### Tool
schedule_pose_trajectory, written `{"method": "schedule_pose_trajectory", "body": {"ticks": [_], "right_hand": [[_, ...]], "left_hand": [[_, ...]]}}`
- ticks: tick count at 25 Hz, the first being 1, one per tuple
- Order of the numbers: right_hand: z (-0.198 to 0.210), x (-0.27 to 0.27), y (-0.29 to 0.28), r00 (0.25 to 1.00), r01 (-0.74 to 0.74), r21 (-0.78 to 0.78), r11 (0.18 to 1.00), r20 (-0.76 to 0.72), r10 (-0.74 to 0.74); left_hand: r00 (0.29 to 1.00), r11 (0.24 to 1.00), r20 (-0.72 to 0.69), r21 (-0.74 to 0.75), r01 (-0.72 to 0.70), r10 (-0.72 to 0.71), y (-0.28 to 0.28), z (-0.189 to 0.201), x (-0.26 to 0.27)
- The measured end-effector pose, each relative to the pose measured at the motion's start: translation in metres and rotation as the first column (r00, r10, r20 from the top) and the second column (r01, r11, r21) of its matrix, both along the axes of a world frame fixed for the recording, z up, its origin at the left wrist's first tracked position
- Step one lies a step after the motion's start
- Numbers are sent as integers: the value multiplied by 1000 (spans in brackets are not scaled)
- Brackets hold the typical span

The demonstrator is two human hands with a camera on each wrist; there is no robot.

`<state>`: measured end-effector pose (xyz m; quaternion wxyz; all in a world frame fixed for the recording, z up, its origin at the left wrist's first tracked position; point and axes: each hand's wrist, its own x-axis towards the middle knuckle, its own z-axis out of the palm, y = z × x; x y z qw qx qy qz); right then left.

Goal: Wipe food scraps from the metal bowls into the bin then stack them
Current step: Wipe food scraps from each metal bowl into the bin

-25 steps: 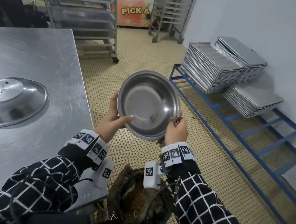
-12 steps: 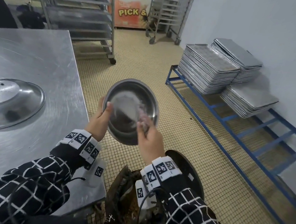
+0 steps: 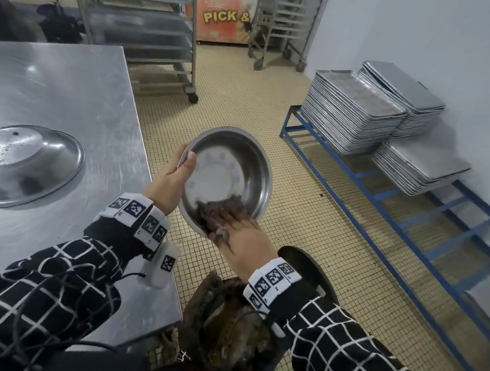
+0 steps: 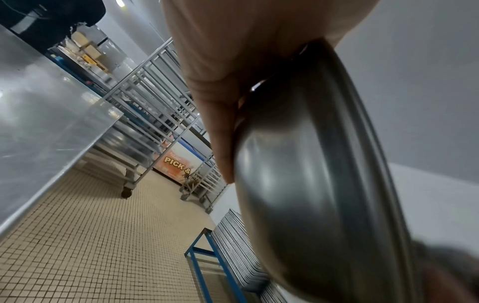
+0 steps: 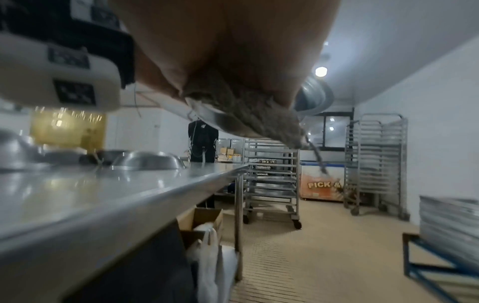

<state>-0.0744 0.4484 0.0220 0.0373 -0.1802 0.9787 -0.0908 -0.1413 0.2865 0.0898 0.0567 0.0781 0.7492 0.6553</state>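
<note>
My left hand [image 3: 175, 178] grips a metal bowl [image 3: 227, 171] by its left rim, thumb inside, and holds it tilted toward me above the floor. The left wrist view shows the bowl's outer wall [image 4: 311, 184] against my fingers [image 4: 228, 114]. With my right hand [image 3: 238, 233] I hold a grey-brown cloth [image 3: 220, 210] and press it on the bowl's lower inner wall. The cloth [image 5: 259, 119] is bunched under that palm in the right wrist view. The bin [image 3: 231, 329], with brown scraps inside, stands right below my hands. A second metal bowl [image 3: 22, 162] lies upside down on the steel table [image 3: 52, 83].
Stacks of metal trays [image 3: 351, 115] sit on a blue floor rack [image 3: 386, 206] along the right wall. Wheeled tray racks [image 3: 140, 23] stand at the back. A dark round lid [image 3: 310, 267] lies beside the bin. More upturned bowls [image 5: 147, 162] sit on the table.
The bowl came down and closer to the bin. My right hand left the bowl's right rim, went inside with the cloth, and now presses low on the inner wall.
</note>
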Motion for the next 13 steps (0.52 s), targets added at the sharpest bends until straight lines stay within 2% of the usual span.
{"method": "schedule_pose_trajectory", "body": {"ticks": [2, 4, 6, 9, 11, 13], "right_hand": [[6, 2, -21, 998, 11, -199, 980, 59, 1], [9, 5, -38, 998, 37, -410, 911, 59, -14], [9, 6, -37, 998, 50, -439, 897, 62, -26], [5, 5, -11, 990, 40, -135, 990, 139, -21], [4, -1, 9, 986, 71, 84, 994, 148, -83], [1, -11, 22, 974, 142, 234, 962, 138, -177]], "left_hand": [[1000, 999, -22, -38, 17, -18, 2, 3, 1], [999, 999, -33, -34, 0, -1, 0, 2, -2], [999, 999, -32, -39, -9, 7, -5, -3, -10], [999, 999, 21, 19, 30, -31, -15, -13, -17], [994, 995, 33, 17, 101, -101, -18, -21, -19], [989, 991, 57, -1, 136, -136, -18, -29, -16]]}}
